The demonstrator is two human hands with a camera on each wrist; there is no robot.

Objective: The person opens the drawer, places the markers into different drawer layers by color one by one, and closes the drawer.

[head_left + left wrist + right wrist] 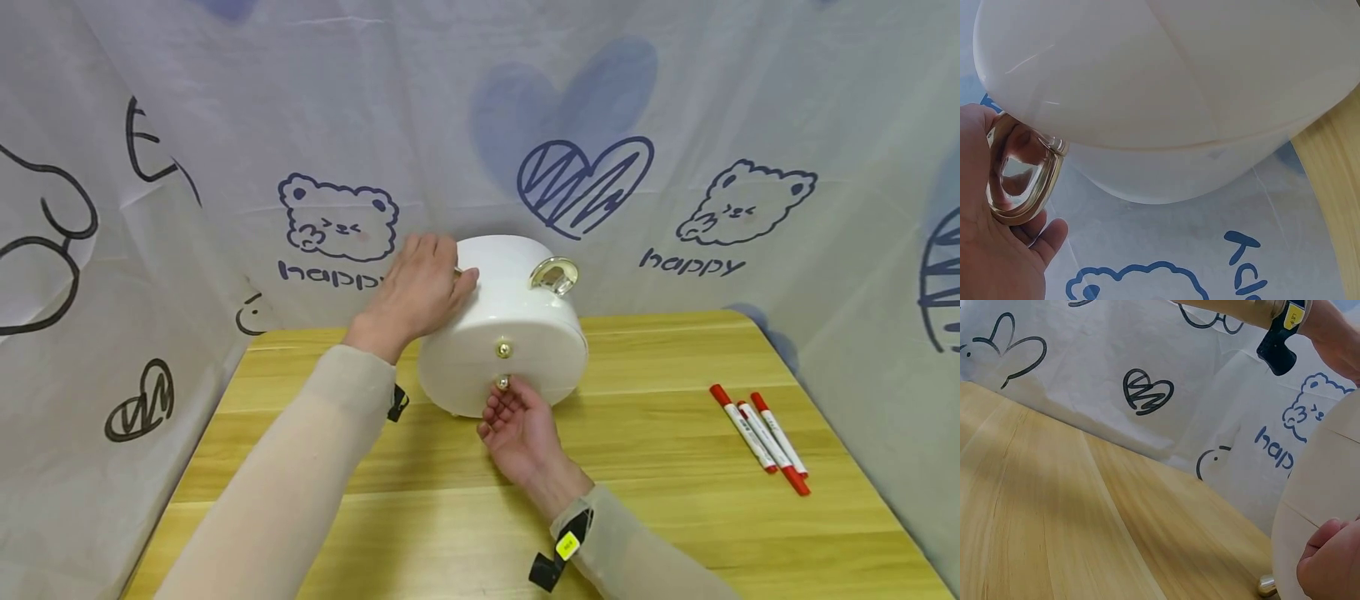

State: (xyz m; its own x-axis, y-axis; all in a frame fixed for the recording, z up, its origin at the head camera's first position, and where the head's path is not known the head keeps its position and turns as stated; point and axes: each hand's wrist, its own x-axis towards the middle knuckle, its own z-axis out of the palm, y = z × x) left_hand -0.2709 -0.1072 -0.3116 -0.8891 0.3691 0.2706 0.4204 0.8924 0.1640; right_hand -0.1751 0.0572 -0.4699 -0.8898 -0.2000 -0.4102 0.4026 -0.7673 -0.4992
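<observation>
A white round storage box stands upright at the back of the table, its flat front towards me. Thin seams cross that front, which carries an upper gold knob and a lower gold knob. My left hand grips the gold ear-shaped handle on the box's top left; in the head view the hand mostly hides it. The matching right handle is untouched. Palm up, my right hand pinches the lower knob with thumb and fingertips. A small gold foot shows under the box.
Three red-and-white markers lie together on the right of the wooden table. A pale cloth printed with bears and hearts hangs behind the box and along both sides.
</observation>
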